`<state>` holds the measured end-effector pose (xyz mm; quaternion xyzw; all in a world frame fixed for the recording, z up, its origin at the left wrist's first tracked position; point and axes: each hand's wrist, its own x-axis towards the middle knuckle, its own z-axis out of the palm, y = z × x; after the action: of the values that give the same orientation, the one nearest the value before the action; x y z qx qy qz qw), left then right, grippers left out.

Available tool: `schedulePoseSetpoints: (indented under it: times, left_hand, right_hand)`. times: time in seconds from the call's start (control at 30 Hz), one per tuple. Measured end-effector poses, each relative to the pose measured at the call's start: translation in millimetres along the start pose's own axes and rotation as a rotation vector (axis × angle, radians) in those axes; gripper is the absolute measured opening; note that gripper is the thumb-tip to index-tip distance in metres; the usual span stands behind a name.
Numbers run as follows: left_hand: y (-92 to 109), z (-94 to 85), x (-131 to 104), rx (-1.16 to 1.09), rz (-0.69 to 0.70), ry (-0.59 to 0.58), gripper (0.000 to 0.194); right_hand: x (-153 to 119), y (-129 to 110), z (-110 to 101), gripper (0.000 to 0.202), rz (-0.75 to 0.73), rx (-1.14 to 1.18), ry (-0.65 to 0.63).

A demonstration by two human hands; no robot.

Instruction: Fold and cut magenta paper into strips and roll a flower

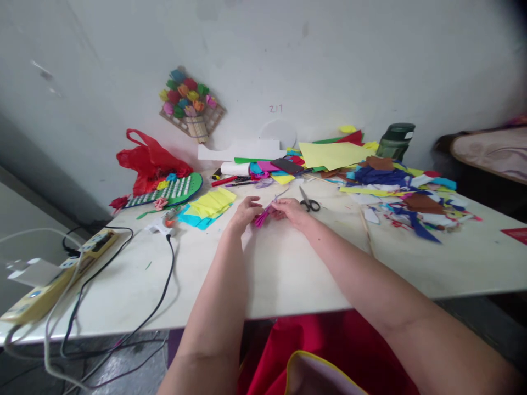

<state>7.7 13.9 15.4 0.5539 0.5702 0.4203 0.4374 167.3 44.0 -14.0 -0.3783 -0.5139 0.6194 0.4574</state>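
Observation:
A small purple bundle of thin strips (261, 219), like a fringed paper tassel, hangs tilted between my hands over the white table. My right hand (291, 212) pinches its upper end, where a thin purple strand rises above the fingertips. To the left, my left hand (247, 212) has its fingers curved and apart beside the bundle; whether the fingertips touch it is hard to make out. Black-handled scissors (310, 205) lie just beyond my right wrist. Yellow sheets (213, 202) on blue sheets (197, 220) are left of my left hand.
A glue gun (164, 224) with a black cord lies left, near a power strip (61, 274). Paper scraps (411, 203) cover the right side, with a wooden stick (366, 233) beside them. Behind are a red bag (148, 156), markers (224, 181) and a dark bottle (396, 141).

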Motion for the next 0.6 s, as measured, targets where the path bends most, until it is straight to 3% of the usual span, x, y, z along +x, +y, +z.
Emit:
schedulePoseSetpoints:
  times: [0.13,0.27,0.6]
  left_hand:
    - [-3.4,0.1,-0.4,-0.198,0.033,-0.123,0.053]
    - [-3.7,-1.1,-1.8,-0.3,-0.025,-0.161,0.051]
    - [-4.0,4.8,-0.5,-0.321,-0.026,-0.122,0.043]
  right_hand:
    - [-0.2,-0.5,-0.2,0.01,-0.006,0.039,0.021]
    - [-1.6,-2.3,0.8,0.009,-0.003,0.065,0.029]
    - [-2.7,-1.9,2.3,0.008,-0.016,0.034,0.024]
